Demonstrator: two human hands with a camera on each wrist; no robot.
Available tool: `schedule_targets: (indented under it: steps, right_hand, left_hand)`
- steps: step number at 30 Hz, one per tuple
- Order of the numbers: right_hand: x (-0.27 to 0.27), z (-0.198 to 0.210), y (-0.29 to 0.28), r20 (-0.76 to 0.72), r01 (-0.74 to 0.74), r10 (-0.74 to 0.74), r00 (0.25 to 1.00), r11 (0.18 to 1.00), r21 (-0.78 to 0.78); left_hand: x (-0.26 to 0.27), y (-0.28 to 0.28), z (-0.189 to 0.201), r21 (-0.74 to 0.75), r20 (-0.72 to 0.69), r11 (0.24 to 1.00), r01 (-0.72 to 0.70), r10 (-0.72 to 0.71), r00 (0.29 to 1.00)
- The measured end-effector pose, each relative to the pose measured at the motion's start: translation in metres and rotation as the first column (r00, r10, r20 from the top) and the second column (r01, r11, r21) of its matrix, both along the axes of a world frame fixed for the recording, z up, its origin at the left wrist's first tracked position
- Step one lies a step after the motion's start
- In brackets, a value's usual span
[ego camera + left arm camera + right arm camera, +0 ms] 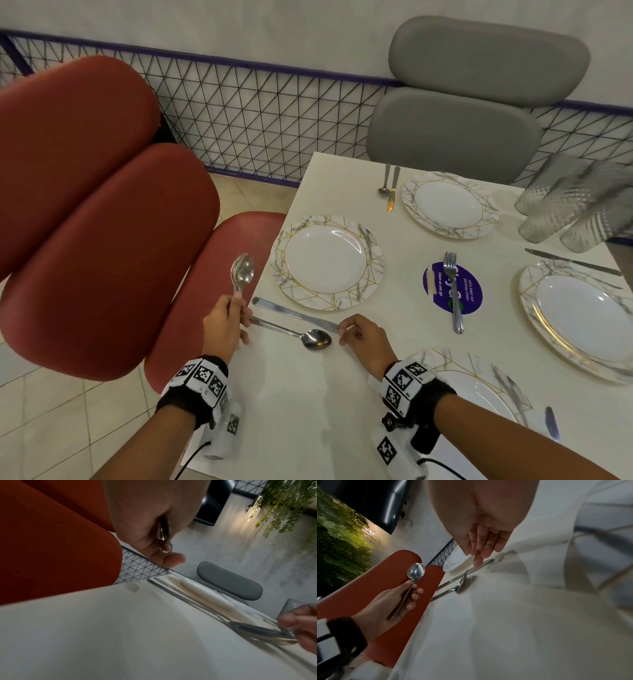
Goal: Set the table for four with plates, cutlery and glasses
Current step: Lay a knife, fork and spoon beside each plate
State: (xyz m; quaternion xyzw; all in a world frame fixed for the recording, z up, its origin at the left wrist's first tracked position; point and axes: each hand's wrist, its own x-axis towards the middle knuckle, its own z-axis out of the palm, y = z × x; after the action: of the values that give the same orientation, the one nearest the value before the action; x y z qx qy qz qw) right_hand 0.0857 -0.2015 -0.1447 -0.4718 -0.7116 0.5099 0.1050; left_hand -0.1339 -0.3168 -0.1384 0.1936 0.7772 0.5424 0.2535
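Two thin, slippery spoons [242, 272] sit gripped by their handles in our left hand [224, 323] beside the plate [327, 262], while our right hand [363, 337] pinches the knife [294, 314].

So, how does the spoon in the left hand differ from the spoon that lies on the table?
The held spoon is off the table, gripped by the left hand with its bowl pointing up and away; the lying spoon rests flat on the table beside the knife. The held spoon hangs over the red chair; the lying spoon's bowl sits near the right hand. Both are plain silver metal and look alike in size.
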Motion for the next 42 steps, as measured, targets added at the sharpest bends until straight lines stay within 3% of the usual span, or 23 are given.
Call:
schedule_targets:
  steps: [6, 14, 23, 26, 29, 34, 38, 42]
  right_hand:
    - [0.016, 0.016, 0.016, -0.046, 0.049, -0.044, 0.998, 0.994, 0.097]
    - [0.065, 0.041, 0.039, -0.252, 0.165, -0.149, 0.956, 0.985, 0.041]
    - [0.211, 0.059, 0.075, -0.38, 0.427, -0.451, 0.808, 0.892, -0.149]
    - [0.268, 0.062, 0.082, -0.387, 0.456, -0.496, 0.777, 0.868, -0.197]
    - [0.326, 0.062, 0.089, -0.321, 0.498, -0.536, 0.781, 0.844, -0.198]
    - [0.39, 0.049, 0.073, -0.044, 0.475, -0.491, 0.87, 0.86, -0.188]
    - [0.399, 0.025, 0.052, 0.118, 0.425, -0.412, 0.904, 0.896, -0.131]
    - [0.39, 0.006, 0.037, 0.272, 0.294, -0.295, 0.916, 0.955, 0.044]
  left_hand:
    - [0.031, 0.022, 0.015, 0.072, 0.097, 0.987, 0.144, -0.151, 0.984]
    - [0.142, 0.068, 0.037, 0.105, 0.137, 0.903, 0.416, -0.428, 0.893]
    - [0.299, 0.112, 0.047, 0.075, 0.122, 0.772, 0.632, -0.636, 0.762]
    - [0.334, 0.12, 0.04, 0.06, 0.11, 0.761, 0.646, -0.648, 0.754]
    - [0.349, 0.121, 0.033, 0.077, 0.137, 0.786, 0.613, -0.617, 0.775]
    - [0.35, 0.117, 0.028, 0.067, 0.131, 0.812, 0.579, -0.583, 0.802]
    - [0.346, 0.116, 0.029, 0.062, 0.121, 0.818, 0.572, -0.575, 0.809]
    - [0.34, 0.113, 0.031, 0.055, 0.105, 0.817, 0.574, -0.576, 0.811]
